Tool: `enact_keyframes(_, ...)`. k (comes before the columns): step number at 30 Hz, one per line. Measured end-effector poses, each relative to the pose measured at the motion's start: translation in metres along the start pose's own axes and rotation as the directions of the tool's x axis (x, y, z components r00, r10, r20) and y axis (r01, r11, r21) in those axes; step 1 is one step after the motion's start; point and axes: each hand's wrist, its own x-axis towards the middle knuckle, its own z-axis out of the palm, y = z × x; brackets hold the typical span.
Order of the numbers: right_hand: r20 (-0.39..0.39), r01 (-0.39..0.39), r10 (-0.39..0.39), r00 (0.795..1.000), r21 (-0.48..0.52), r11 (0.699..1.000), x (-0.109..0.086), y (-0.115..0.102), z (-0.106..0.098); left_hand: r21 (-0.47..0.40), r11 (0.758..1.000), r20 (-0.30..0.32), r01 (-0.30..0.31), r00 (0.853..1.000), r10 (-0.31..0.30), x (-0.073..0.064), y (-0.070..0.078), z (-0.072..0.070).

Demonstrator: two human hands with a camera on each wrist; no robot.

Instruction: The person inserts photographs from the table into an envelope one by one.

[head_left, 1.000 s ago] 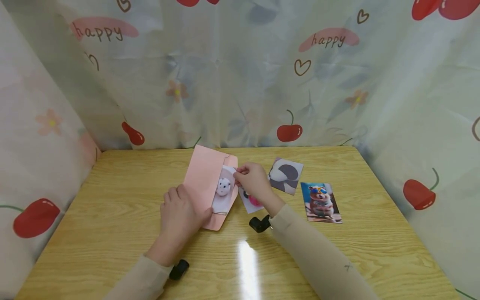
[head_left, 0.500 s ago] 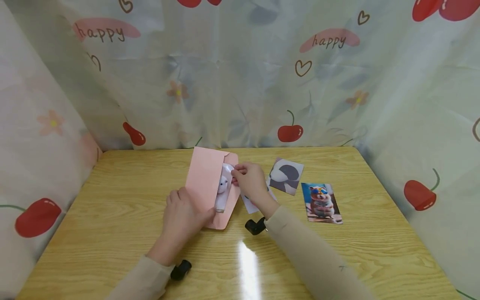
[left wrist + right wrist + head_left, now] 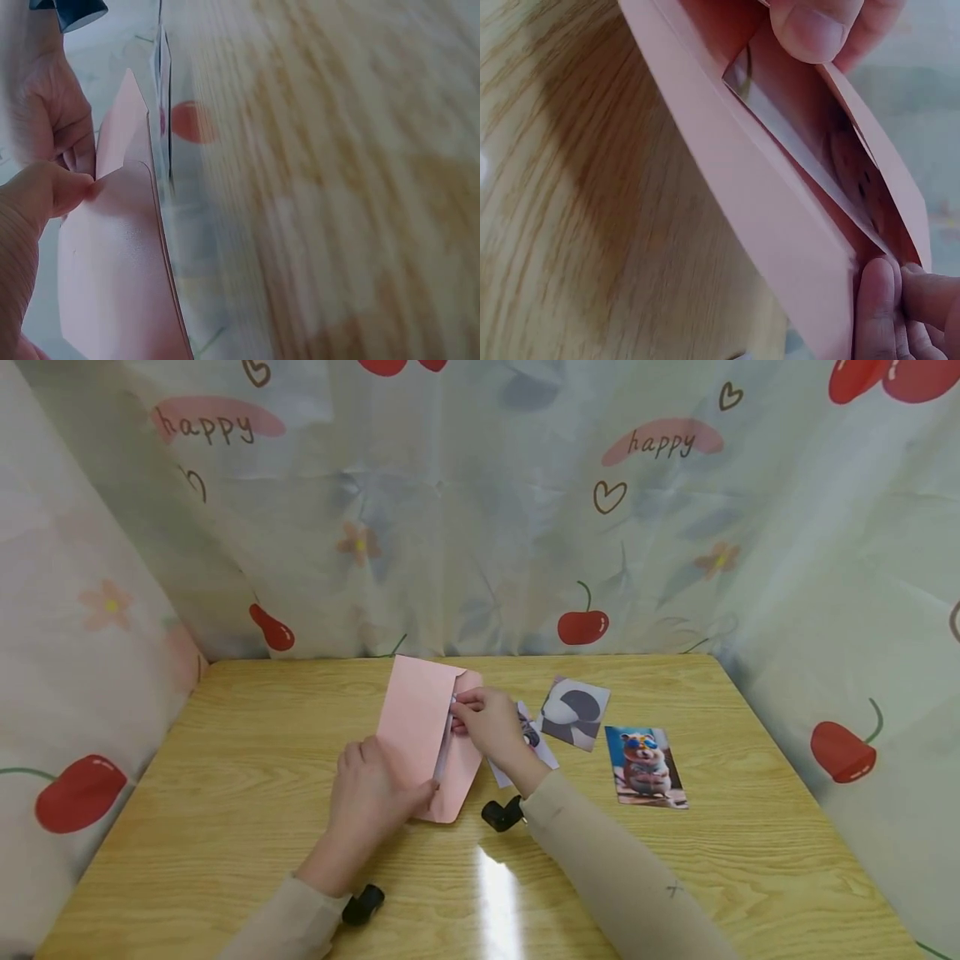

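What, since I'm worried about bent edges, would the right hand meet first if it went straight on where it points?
Most likely the pink envelope: the right hand points at its open side while pinching the card. Depth is unclear, so it might slip inside or catch the rim.

Left hand [image 3: 367, 789]: gripping, thumb [image 3: 420, 795] extended | Right hand [image 3: 491, 727]: fingers [image 3: 876, 300] pinching | Forearms [image 3: 615, 864]: angled inward

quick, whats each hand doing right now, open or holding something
Left hand: holding the pink envelope, thumb at its opening.
Right hand: pinching the edge of the picture card in the envelope.
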Motion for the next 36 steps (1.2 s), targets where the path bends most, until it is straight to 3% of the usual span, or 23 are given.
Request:
enact_keyframes(8, 0.03, -0.007, 0.007, 1.0, -0.003, 1.0, -0.001, 0.002, -0.001, 0.033, 0.999, 0.04, 0.033, 0.999, -0.034, 0.0, -0.003, -0.002)
enact_keyframes(14, 0.044, 0.032, -0.031, 0.999, -0.009, 0.999, -0.01, -0.005, -0.02, 0.102, 0.991, 0.074, 0.089, 0.993, -0.097, 0.001, -0.01, -0.006)
enact_keyframes(20, -0.02, 0.075, -0.081, 0.997, -0.195, 0.978, -0.013, -0.007, -0.051, 0.114, 0.989, 0.065, 0.097, 0.992, -0.105, 0.001, -0.015, -0.011)
enact_keyframes(25, -0.051, 0.023, -0.042, 0.998, -0.334, 0.942, -0.007, 0.003, -0.074, 0.123, 0.988, 0.066, 0.096, 0.992, -0.104, 0.0, -0.018, -0.012)
enact_keyframes(36, -0.082, -0.088, 0.062, 0.995, -0.384, 0.919, 0.004, 0.021, -0.091, 0.136, 0.986, 0.086, 0.093, 0.991, -0.106, -0.003, -0.021, -0.014)
